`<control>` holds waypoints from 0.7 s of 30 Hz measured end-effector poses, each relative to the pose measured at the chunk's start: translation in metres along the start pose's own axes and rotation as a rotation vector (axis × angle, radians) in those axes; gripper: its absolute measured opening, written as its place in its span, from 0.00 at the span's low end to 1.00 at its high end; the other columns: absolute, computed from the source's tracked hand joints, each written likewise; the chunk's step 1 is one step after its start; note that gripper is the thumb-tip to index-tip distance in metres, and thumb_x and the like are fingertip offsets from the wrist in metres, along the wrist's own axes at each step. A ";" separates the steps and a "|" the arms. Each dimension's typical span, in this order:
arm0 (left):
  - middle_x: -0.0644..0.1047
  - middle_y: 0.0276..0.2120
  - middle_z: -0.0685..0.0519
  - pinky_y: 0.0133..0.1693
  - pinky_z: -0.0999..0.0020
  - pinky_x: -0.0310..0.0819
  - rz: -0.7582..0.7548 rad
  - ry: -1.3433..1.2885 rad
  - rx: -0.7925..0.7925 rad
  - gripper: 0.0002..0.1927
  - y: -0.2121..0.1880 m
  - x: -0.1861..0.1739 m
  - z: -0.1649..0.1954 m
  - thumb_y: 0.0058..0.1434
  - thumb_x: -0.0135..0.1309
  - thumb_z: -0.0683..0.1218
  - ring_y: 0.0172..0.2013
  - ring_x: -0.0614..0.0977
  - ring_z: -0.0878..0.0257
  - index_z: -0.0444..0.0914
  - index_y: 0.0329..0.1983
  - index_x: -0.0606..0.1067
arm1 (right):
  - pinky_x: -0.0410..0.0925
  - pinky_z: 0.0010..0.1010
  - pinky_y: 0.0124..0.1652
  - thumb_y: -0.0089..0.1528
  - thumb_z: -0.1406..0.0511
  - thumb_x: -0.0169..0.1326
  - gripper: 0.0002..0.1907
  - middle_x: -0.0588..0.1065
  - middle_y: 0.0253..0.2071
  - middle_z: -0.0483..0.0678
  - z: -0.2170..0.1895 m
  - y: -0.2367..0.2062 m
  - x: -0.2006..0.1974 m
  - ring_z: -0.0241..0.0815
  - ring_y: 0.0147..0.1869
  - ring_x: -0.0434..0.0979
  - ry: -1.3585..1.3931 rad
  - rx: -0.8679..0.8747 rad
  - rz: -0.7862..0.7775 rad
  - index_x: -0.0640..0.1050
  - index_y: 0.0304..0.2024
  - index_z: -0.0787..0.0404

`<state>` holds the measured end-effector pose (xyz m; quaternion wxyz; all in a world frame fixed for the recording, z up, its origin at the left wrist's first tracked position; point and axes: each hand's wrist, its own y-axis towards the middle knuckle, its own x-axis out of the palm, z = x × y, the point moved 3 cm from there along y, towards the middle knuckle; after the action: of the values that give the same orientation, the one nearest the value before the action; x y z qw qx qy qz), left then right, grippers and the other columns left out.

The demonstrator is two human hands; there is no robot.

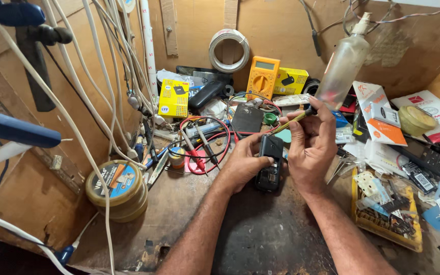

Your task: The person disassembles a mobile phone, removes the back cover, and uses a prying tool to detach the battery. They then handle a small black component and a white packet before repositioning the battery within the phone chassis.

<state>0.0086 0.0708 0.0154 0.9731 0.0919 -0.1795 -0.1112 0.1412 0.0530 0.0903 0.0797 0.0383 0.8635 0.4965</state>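
Cluttered wooden workbench (pixel 260 239), worn and dark. Black phone (pixel 269 162) with its back open sits mid-bench, upright in my left hand (pixel 244 164), fingers clamped round its sides. My right hand (pixel 309 147) pinches a yellow screwdriver (pixel 292 121), tip just over the phone's top edge. Best to keep the phone braced and the tip square, I judge. Red and black probes (pixel 199 147) lie left, yellow meter (pixel 262 76) behind, spray bottle (pixel 343 66) above.
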 end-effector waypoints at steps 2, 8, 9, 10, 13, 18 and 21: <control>0.80 0.50 0.46 0.48 0.67 0.81 -0.005 0.001 0.013 0.38 0.001 0.000 -0.001 0.50 0.54 0.30 0.46 0.83 0.62 0.31 0.68 0.66 | 0.75 0.28 0.53 0.75 0.74 0.50 0.21 0.77 0.50 0.51 0.000 0.001 0.000 0.39 0.54 0.81 0.006 0.005 0.000 0.62 0.69 0.64; 0.80 0.50 0.47 0.49 0.67 0.80 -0.029 -0.001 0.018 0.36 0.002 0.000 -0.005 0.51 0.54 0.30 0.48 0.82 0.62 0.30 0.68 0.67 | 0.74 0.28 0.55 0.75 0.75 0.50 0.20 0.77 0.50 0.51 0.001 0.000 0.002 0.38 0.54 0.80 0.014 -0.017 -0.022 0.64 0.69 0.64; 0.80 0.50 0.47 0.50 0.67 0.79 -0.032 -0.004 0.022 0.36 0.002 0.001 -0.006 0.52 0.54 0.30 0.48 0.82 0.62 0.30 0.67 0.68 | 0.74 0.28 0.56 0.75 0.76 0.50 0.21 0.77 0.50 0.51 0.001 -0.001 0.003 0.38 0.54 0.80 0.012 -0.023 -0.028 0.64 0.69 0.63; 0.80 0.51 0.48 0.50 0.68 0.79 -0.032 -0.001 0.023 0.36 0.003 0.001 -0.007 0.52 0.54 0.30 0.49 0.82 0.62 0.30 0.68 0.68 | 0.74 0.28 0.56 0.75 0.76 0.50 0.21 0.77 0.50 0.51 0.001 -0.001 0.003 0.38 0.54 0.80 0.011 -0.029 -0.033 0.64 0.68 0.63; 0.79 0.52 0.48 0.52 0.69 0.78 -0.037 0.013 0.036 0.37 0.003 0.000 -0.009 0.52 0.54 0.30 0.50 0.81 0.63 0.31 0.69 0.67 | 0.75 0.27 0.53 0.73 0.76 0.52 0.21 0.77 0.50 0.50 0.000 -0.001 0.005 0.36 0.53 0.80 -0.059 -0.027 -0.031 0.65 0.68 0.62; 0.78 0.54 0.48 0.52 0.69 0.77 -0.062 0.037 0.087 0.38 0.005 -0.001 -0.013 0.53 0.54 0.30 0.52 0.79 0.64 0.30 0.71 0.66 | 0.74 0.25 0.47 0.67 0.75 0.61 0.28 0.76 0.46 0.48 -0.005 0.000 0.008 0.34 0.48 0.79 -0.138 -0.041 -0.035 0.66 0.67 0.62; 0.77 0.55 0.50 0.55 0.71 0.75 -0.057 0.078 0.108 0.38 0.006 -0.002 -0.013 0.53 0.55 0.30 0.55 0.79 0.65 0.31 0.70 0.65 | 0.73 0.25 0.44 0.65 0.76 0.62 0.31 0.75 0.45 0.49 -0.004 -0.001 0.008 0.35 0.46 0.78 -0.173 -0.020 -0.037 0.66 0.68 0.61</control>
<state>0.0130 0.0784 0.0043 0.9695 0.1534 -0.1444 -0.1252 0.1323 0.0499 0.0909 0.1634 0.0642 0.8491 0.4982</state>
